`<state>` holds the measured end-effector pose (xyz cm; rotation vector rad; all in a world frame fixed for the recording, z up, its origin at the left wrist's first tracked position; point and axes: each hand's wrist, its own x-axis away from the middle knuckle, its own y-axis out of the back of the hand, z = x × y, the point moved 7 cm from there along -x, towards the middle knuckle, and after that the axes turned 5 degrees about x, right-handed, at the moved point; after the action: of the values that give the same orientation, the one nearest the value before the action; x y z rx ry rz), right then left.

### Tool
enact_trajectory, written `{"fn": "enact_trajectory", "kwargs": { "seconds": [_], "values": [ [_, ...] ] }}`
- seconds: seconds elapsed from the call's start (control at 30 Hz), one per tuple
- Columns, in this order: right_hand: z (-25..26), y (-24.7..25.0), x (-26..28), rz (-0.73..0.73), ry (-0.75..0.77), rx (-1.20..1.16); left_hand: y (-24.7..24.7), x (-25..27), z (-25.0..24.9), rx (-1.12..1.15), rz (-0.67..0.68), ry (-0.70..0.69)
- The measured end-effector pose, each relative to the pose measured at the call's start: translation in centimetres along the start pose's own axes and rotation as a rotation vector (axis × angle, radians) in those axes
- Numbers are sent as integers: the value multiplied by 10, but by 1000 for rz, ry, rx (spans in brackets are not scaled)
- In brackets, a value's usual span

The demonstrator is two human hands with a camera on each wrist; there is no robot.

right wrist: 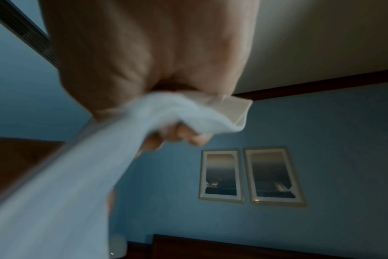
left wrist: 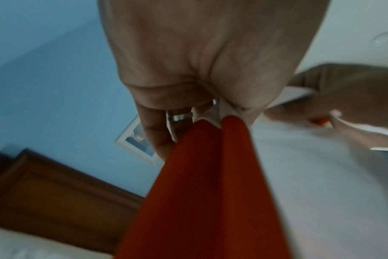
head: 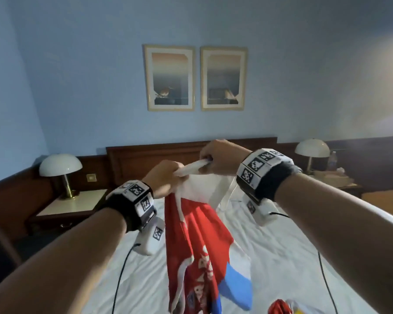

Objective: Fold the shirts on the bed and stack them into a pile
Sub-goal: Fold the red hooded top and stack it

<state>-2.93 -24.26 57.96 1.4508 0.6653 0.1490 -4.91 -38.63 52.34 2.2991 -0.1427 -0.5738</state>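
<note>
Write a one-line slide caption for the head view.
Both hands, left and right, hold a red and white shirt up over the bed.

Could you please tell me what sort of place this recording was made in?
Probably a hotel bedroom: a white-sheeted bed with a dark wooden headboard, matching dome-shaded bedside lamps on either side, and two framed pictures on the blue wall.

A red and white fabric shirt with a light blue panel (head: pixel 197 241) is held up above the white-sheeted bed (head: pixel 281 257), gripped along its white top edge. The body hangs down crumpled and twisted, not spread flat (white lettering is seen on the red part, not legible). The lower end drops out of the head view. A second bunched red, white and yellow garment (head: pixel 286 308) lies on the sheet, near the hanging shirt.
</note>
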Motion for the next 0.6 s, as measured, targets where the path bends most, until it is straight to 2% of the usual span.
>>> {"fn": "enact_trajectory", "kwargs": {
  "seconds": [0.1, 0.2, 0.3, 0.33, 0.4, 0.47, 0.5, 0.53, 0.6],
  "values": [
    [-19, -24, 19, 260, -89, -177, 22, -3, -1, 34, -9, -19],
    [-7, -23, 22, 273, -87, -605, 33, -13, -13, -19, -65, -97],
    [6, -27, 26, 411, -66, -1002, 37, -13, -34, 0, -88, -183],
    [4, -29, 26, 394, -49, -1052, 41, -13, -38, 60, -111, -198],
    [-15, -35, 21, 184, -76, -996, 53, -10, -50, 129, -168, -214],
    [-38, -41, 19, -77, -98, -716, 59, -7, -59, 148, -157, -224],
    [-40, -47, 18, -140, -80, -595, 61, -3, -63, 152, -130, -215],
    [-36, -54, 19, -158, -40, -546, 61, -3, -65, 152, -105, -209],
    [-17, -66, 21, -91, 35, -669, 58, -2, -67, 148, -42, -167]
  ]
}}
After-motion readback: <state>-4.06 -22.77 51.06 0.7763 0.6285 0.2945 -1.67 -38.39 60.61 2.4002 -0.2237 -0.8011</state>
